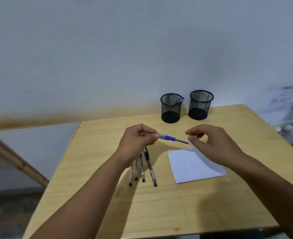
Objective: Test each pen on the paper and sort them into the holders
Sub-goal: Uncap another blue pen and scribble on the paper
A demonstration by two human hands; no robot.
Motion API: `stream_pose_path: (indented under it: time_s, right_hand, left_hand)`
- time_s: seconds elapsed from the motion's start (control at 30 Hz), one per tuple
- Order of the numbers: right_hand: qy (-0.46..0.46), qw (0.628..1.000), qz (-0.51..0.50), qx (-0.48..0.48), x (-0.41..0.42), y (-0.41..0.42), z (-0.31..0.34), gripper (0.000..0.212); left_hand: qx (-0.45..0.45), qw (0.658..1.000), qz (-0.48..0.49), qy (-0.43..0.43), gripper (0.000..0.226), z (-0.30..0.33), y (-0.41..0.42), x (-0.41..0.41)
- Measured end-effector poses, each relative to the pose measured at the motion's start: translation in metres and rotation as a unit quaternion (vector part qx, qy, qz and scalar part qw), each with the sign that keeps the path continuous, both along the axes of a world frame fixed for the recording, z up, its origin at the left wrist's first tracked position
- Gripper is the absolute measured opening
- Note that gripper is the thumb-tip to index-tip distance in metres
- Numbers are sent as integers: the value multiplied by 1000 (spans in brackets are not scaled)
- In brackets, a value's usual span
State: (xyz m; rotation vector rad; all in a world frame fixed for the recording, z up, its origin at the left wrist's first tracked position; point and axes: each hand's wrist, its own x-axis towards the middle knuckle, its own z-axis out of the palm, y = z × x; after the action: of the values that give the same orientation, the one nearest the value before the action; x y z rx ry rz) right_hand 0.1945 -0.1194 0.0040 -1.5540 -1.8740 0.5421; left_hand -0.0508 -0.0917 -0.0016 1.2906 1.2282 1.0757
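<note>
At mid-frame the left hand (136, 141) pinches a clear-barrelled pen with a blue grip (174, 139) by its back end. The right hand (209, 144) has its fingertips at the pen's tip; whether they grip a clear cap is hard to tell. This looks like uncapping before a test stroke on the white paper sheet (192, 167) just below. Next, the tip must reach that paper. Four more pens (143, 167) lie partly hidden under the left wrist. Of two black mesh holders, the left holder (170, 108) shows one blue pen; the right holder (200, 104) is unclear inside.

I see bare table (168, 209) in front, open to reach. The pen cluster (142, 168) blocks the left-centre, the paper (194, 168) lies right, and two mesh holders (187, 107) stand at the back edge, seemingly apart.
</note>
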Motion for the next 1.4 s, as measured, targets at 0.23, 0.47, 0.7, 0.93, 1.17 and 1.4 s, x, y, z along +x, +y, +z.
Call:
stream_pose_path:
  time_s: [0.23,0.47,0.7,0.93,1.17,1.4]
  right_hand:
    - [-5,999,33,0,17,1,12,15]
    - [8,999,39,29,19,0,-5,11]
    - [-60,997,23,40,10,-2,-14,14]
    - [-34,999,22,18,5,-2,-22,13]
    - [240,960,-37,-142,10,-8,-39,35]
    - [330,926,-87,-161,-2,-21,-44,22]
  left_hand:
    - [11,1000,-20,-16,10,-5,-9,56]
    - [1,1000,-13,-24,13,-10,-13,70]
    - [-2,1000,-4,-16,12,-12,-15,65]
    - [-5,1000,17,15,10,-11,-12,59]
    - [45,982,101,155,10,-28,11,27]
    - [69,947,73,305,4,-45,20,15]
